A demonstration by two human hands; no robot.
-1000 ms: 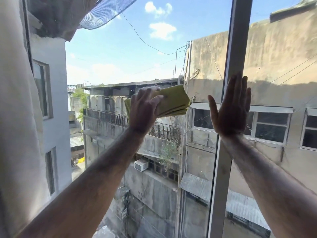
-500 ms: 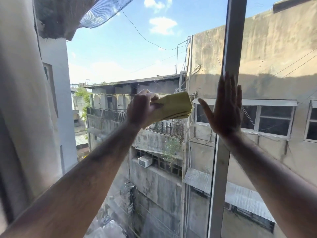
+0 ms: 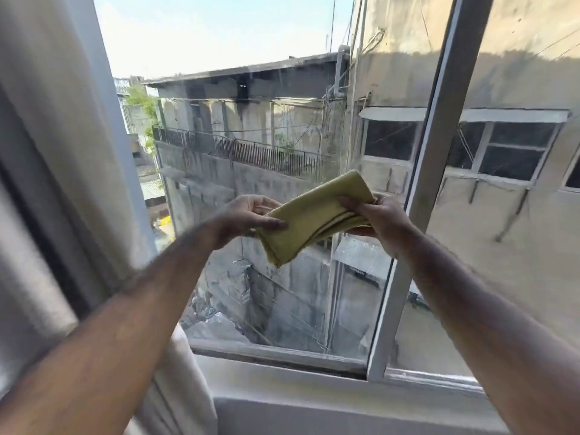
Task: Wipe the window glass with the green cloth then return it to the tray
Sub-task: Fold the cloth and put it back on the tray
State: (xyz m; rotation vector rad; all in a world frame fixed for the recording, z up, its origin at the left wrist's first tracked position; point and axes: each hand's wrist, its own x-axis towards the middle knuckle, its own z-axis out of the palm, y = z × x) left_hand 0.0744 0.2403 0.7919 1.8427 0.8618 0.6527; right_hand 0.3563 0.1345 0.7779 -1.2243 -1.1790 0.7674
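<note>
The folded green cloth (image 3: 317,215) hangs in the air between both hands, a short way in front of the window glass (image 3: 257,127). My left hand (image 3: 248,216) pinches its left end. At the cloth's right end my right hand (image 3: 375,216) grips it with thumb on top. The cloth's lower corner droops down. No tray is in view.
A white window mullion (image 3: 430,171) runs up just right of my right hand. The white sill (image 3: 314,381) lies below. A pale curtain (image 3: 56,183) hangs along the left side. Concrete buildings show through the glass.
Both hands came down off the window. My right hand left the mullion and took hold of the cloth's right end. The view tilted down, showing the sill.
</note>
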